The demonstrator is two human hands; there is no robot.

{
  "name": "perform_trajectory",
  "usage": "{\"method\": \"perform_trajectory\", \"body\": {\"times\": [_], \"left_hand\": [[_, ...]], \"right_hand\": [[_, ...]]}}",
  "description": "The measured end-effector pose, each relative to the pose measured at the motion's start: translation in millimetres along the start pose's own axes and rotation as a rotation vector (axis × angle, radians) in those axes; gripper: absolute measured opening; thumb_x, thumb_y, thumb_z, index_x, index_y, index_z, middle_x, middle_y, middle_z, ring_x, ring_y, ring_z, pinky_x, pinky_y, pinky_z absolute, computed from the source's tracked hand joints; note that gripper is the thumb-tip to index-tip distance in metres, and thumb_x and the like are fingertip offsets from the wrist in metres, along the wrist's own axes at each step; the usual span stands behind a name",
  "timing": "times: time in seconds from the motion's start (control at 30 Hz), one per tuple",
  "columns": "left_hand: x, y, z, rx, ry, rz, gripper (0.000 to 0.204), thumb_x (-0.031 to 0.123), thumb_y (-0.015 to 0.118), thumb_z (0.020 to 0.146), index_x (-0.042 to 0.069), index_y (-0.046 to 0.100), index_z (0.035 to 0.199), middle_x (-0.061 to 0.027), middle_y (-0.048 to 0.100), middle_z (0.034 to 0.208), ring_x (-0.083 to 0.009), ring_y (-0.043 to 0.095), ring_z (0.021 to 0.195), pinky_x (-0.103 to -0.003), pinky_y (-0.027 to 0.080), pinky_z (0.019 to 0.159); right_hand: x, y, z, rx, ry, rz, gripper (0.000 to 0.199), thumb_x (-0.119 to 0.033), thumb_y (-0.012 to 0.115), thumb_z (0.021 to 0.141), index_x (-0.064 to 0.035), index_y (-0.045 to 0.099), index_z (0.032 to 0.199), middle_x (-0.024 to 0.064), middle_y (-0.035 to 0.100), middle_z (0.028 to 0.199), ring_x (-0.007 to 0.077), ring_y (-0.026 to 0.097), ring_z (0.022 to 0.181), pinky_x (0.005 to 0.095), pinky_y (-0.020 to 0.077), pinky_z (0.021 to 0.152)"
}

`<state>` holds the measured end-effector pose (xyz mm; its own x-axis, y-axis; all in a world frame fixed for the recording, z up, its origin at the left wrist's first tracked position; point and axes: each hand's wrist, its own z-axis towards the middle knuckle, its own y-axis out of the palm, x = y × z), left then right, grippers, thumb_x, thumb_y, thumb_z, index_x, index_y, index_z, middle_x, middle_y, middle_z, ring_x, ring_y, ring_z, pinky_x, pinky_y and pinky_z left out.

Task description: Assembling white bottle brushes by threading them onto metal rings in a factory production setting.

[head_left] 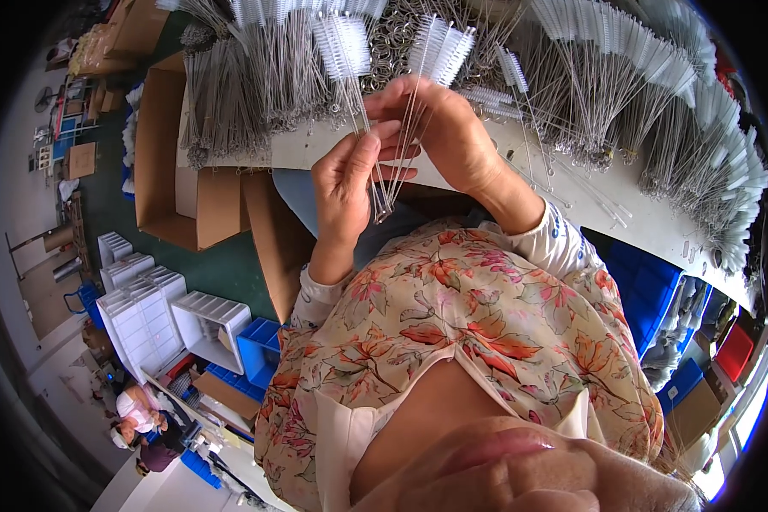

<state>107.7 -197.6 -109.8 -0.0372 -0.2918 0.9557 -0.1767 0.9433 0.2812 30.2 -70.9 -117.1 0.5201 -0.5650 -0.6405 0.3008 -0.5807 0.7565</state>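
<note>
Two small bunches of wire-handled straw brushes with white bristles are between my hands, in front of my chest. My left hand (pixel 344 181) pinches their thin metal stems, thumb on the near side. The left bunch (pixel 343 47) leans left, while the right bunch (pixel 440 51) fans off to the right. Their stems come together at the looped lower ends (pixel 382 210). My right hand (pixel 456 141) curls around the stems of the right bunch, fingers partly hidden behind the wires. Past the hands, a heap of metal rings (pixel 390 58) lies on the table.
Brush piles (pixel 273 94) lie at the table's far left, and more brushes (pixel 606 60) cover its right side. A few loose brushes rest on the white tabletop (pixel 657 209). An open cardboard box (pixel 158 154) stands at left, with white crates (pixel 145 320) beyond. Another person (pixel 141 414) sits farther away.
</note>
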Motion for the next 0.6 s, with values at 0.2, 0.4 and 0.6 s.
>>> {"method": "perform_trajectory", "body": {"times": [0.2,0.4,0.6], "left_hand": [[-2,-3,-3,0.018,0.088,-0.023,0.023,0.012,0.052,0.093,-0.008,0.059,0.101,-0.0122,0.064,0.090,-0.0197,0.065,0.081,-0.033,0.058,0.061],[-10,-8,-6,0.115,0.164,0.080,0.016,0.007,0.058,0.089,-0.006,0.061,0.098,-0.0076,0.064,0.085,-0.0132,0.062,0.077,-0.030,0.057,0.061],[-6,-1,-3,0.216,0.158,0.024,0.015,0.005,0.060,0.087,-0.007,0.061,0.097,-0.0088,0.064,0.085,-0.0119,0.061,0.075,-0.028,0.056,0.063]], "right_hand": [[14,10,2,-0.065,-0.047,-0.104,0.022,-0.011,0.070,0.080,-0.0022,0.058,0.097,0.0025,0.062,0.085,0.0085,0.059,0.072,0.0216,0.0493,0.061],[12,15,2,0.011,-0.009,-0.130,0.014,-0.007,0.068,0.080,-0.0005,0.063,0.092,0.0038,0.065,0.079,0.0084,0.061,0.067,0.0209,0.0506,0.059],[15,6,5,0.051,-0.062,-0.088,0.017,-0.009,0.069,0.080,0.0006,0.064,0.092,0.0054,0.065,0.080,0.0094,0.062,0.067,0.0224,0.0515,0.060]]}}
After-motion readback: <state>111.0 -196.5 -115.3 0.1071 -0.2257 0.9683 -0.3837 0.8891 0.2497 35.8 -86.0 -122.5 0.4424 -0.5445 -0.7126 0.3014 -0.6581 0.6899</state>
